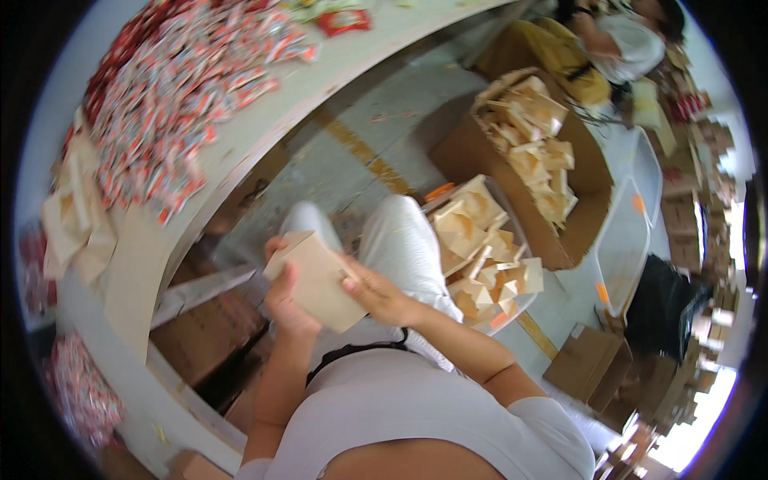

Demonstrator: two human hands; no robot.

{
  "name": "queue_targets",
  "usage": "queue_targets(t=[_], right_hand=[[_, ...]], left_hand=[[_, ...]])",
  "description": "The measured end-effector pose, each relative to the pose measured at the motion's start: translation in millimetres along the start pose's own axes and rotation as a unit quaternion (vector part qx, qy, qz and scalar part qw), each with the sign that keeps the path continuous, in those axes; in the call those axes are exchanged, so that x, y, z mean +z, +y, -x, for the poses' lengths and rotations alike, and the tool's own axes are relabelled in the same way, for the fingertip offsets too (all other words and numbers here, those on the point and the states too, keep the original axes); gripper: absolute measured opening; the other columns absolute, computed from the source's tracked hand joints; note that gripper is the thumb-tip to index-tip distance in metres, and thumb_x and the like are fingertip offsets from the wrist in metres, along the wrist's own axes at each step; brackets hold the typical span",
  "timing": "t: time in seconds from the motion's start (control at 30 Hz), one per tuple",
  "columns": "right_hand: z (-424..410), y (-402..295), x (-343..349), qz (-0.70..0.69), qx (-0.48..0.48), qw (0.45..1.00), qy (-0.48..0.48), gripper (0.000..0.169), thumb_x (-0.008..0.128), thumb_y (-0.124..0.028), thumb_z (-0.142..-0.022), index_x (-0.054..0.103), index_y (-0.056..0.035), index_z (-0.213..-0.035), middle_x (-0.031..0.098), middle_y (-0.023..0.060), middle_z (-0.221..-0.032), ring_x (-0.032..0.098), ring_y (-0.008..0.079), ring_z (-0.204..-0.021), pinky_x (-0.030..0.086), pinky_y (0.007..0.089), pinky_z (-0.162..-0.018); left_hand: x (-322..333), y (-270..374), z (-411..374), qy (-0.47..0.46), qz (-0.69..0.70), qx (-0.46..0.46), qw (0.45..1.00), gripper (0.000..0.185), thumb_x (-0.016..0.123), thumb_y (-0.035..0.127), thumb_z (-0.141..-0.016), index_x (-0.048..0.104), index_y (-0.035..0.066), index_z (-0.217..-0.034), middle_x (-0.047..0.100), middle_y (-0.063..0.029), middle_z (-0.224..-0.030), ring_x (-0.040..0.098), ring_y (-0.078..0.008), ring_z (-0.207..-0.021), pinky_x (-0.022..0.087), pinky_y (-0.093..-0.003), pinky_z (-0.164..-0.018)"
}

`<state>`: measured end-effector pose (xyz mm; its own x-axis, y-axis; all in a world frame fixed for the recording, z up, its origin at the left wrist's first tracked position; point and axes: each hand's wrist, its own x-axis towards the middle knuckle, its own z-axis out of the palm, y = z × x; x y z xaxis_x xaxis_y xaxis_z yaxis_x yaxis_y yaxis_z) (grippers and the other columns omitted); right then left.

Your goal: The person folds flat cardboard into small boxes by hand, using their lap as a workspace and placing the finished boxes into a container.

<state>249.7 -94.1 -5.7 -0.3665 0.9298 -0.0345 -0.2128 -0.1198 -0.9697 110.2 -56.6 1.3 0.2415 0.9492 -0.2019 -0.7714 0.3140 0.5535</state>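
Observation:
Between my two hands, just above my lap, is a plain cream paperboard carton. My left hand grips its left side, thumb on the near face and fingers behind. On the right side, my right hand holds it with the thumb over the edge. The carton's far side is hidden. To my right, a clear plastic bin holds several similar cream paperboard pieces, some folded open. Left of my hands, a flat cream paperboard sheet hangs over the table edge.
A white table curves along my left, heaped with small red-and-white packets. A large cardboard box full of cream cartons stands on the floor. Beyond it sits another person. A black plastic bag and stacked boxes are at right.

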Motion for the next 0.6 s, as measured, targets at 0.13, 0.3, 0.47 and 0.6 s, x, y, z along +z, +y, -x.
queue_targets(t=[0.13, 0.3, 0.47, 0.6], right_hand=[[20, -4, -17, -0.111, 0.071, 0.990, 0.056, 0.051, 0.032, -0.032, -0.094, 0.020, -0.0061, -0.136, 0.034, 0.0073, -0.129, 0.031, 0.0159, -0.118, 0.024, 0.0293, -0.099], [75, 11, -106, 0.159, 0.112, 0.917, 0.348, 0.057, 0.036, -0.040, -0.091, 0.019, -0.0097, -0.136, 0.039, 0.0073, -0.124, 0.038, 0.0154, -0.111, 0.031, 0.0315, -0.094], [154, -27, -252, 0.313, -0.005, 0.623, 0.717, 0.080, 0.060, -0.028, -0.080, 0.009, -0.0006, -0.135, 0.019, 0.0177, -0.138, 0.023, 0.0258, -0.126, 0.018, 0.0342, -0.103], [183, -13, -281, 0.268, 0.076, 0.592, 0.756, 0.087, 0.065, -0.026, -0.075, 0.008, -0.0032, -0.136, 0.011, 0.0191, -0.140, 0.024, 0.0279, -0.126, 0.021, 0.0362, -0.102]], left_hand=[[-2, -9, -12, -0.053, -0.046, -0.099, 0.993, 0.043, 0.064, 0.018, -0.070, 0.041, 0.016, -0.107, 0.047, -0.0097, -0.111, 0.047, -0.0237, -0.101, 0.040, -0.0383, -0.085], [-6, -5, -20, -0.061, -0.204, -0.059, 0.975, 0.066, 0.066, 0.024, -0.066, 0.033, 0.015, -0.122, 0.029, -0.0103, -0.133, 0.031, -0.0228, -0.119, 0.028, -0.0397, -0.095], [-19, 46, -18, -0.009, -0.326, 0.075, 0.942, 0.056, 0.059, 0.019, -0.075, 0.032, 0.011, -0.123, 0.029, -0.0132, -0.134, 0.036, -0.0274, -0.116, 0.031, -0.0444, -0.095], [-61, 134, -3, 0.088, -0.488, 0.319, 0.808, 0.049, 0.055, 0.017, -0.080, 0.035, 0.004, -0.122, 0.035, -0.0152, -0.129, 0.038, -0.0272, -0.116, 0.031, -0.0427, -0.096]])
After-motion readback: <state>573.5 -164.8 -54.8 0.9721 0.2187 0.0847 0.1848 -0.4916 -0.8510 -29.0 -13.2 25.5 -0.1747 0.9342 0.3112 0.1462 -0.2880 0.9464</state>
